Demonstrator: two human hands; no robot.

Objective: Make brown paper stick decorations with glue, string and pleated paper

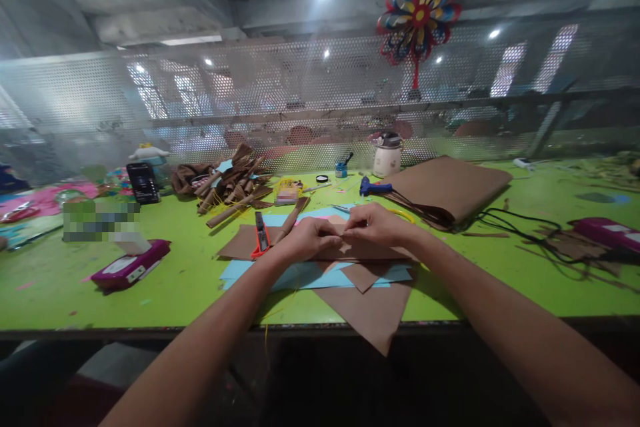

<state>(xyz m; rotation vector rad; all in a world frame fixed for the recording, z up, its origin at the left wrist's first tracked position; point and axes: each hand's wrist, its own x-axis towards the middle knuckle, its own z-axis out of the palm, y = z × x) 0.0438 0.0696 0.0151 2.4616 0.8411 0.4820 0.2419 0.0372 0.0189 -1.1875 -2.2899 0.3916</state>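
My left hand [314,239] and my right hand [374,224] meet over the stacked paper, fingertips pinched close together. What lies between the fingertips is too small to make out. Just below them shows a small, pale, star-like piece of paper [346,248]. Under both hands is a strip of brown paper [240,243], with light blue paper sheets [295,275] beneath it. A pointed brown sheet [373,310] hangs over the table's front edge. To the left of my left hand lies an orange-and-black box cutter [261,237]. Scissors with yellow handles [401,215] are partly hidden behind my right hand.
On the green table [195,293] stand rolled brown paper pieces [237,187], a blue glue gun [375,187], a folded brown paper stack [450,187], a white bottle [387,157] and a phone [143,183]. Purple tissue packs [133,267] lie left and right. Black cable [520,223] runs at right.
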